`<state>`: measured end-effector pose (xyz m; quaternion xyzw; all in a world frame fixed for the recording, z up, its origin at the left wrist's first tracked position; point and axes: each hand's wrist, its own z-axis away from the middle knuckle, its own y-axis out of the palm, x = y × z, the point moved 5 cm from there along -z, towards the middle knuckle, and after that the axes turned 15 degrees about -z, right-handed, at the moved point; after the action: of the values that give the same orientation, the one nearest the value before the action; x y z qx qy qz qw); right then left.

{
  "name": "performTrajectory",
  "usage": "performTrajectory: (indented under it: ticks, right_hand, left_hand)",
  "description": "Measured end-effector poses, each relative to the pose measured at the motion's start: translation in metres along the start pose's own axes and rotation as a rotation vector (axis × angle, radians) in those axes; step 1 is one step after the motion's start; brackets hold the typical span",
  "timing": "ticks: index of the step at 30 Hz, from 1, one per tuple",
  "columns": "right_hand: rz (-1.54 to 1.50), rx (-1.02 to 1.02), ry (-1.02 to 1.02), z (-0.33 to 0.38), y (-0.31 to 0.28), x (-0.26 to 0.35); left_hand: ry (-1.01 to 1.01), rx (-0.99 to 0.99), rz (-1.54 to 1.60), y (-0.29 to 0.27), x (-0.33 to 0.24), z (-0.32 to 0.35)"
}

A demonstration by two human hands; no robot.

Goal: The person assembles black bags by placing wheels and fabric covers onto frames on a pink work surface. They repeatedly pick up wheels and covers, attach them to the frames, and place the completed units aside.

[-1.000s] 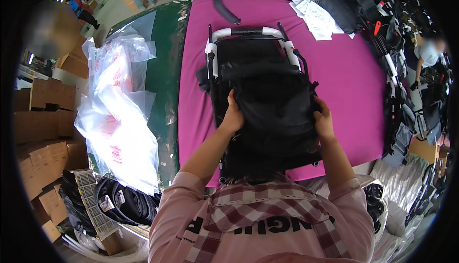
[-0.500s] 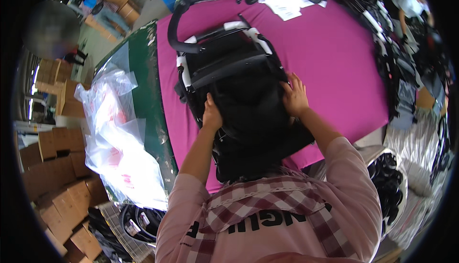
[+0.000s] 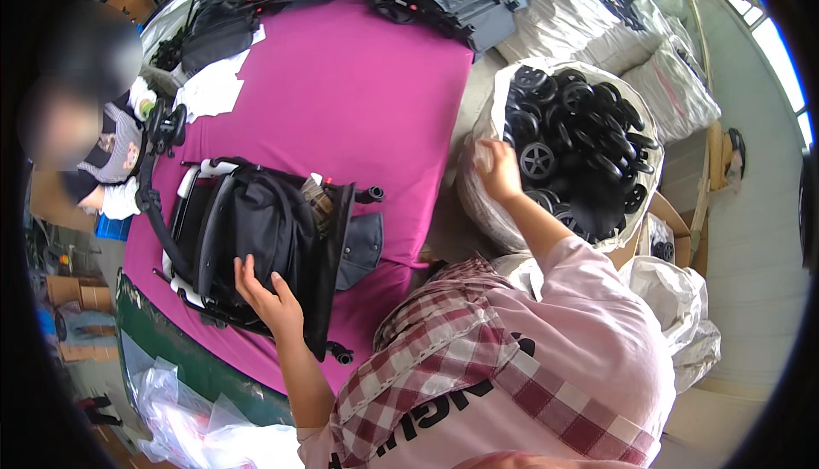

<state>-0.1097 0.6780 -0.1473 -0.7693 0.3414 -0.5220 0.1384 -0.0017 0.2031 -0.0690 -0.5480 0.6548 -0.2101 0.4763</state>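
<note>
A folded black stroller (image 3: 264, 221) with white frame joints lies on the pink-covered table (image 3: 358, 93). My left hand (image 3: 271, 298) is over its near side, fingers spread, palm toward the black fabric; whether it touches is unclear. Small black wheel fittings (image 3: 370, 194) stick out at the stroller's right end, and a grey fabric flap (image 3: 362, 251) lies beside them. To the right, my right hand (image 3: 497, 170) is closed over the rim of a large white sack (image 3: 482, 200). Many black wheels (image 3: 537, 162) fill that sack.
A co-worker's white-gloved hand (image 3: 121, 199) is beside the stroller's curved handlebar at left. White papers (image 3: 209, 89) lie on the table. Grey and black stroller parts (image 3: 444, 0) line its far edge. Clear plastic bags (image 3: 183, 413) lie on the green surface at lower left.
My view and body have turned right, toward the wheel sack. Both hands were on the stroller; my right hand has gone across to the sack rim. The stroller now shows at left.
</note>
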Motion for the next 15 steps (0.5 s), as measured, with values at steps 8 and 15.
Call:
performTrajectory:
  ticks: [8,15]
  right_hand:
    - [0.427,0.025,0.687,0.058,-0.085,-0.156]
    - [0.488,-0.119,0.468,-0.027,-0.115,-0.23]
  left_hand:
    - [0.209,0.262,0.124,0.046,-0.101,0.018]
    - [0.228,0.367,-0.103,0.086,-0.162,0.005]
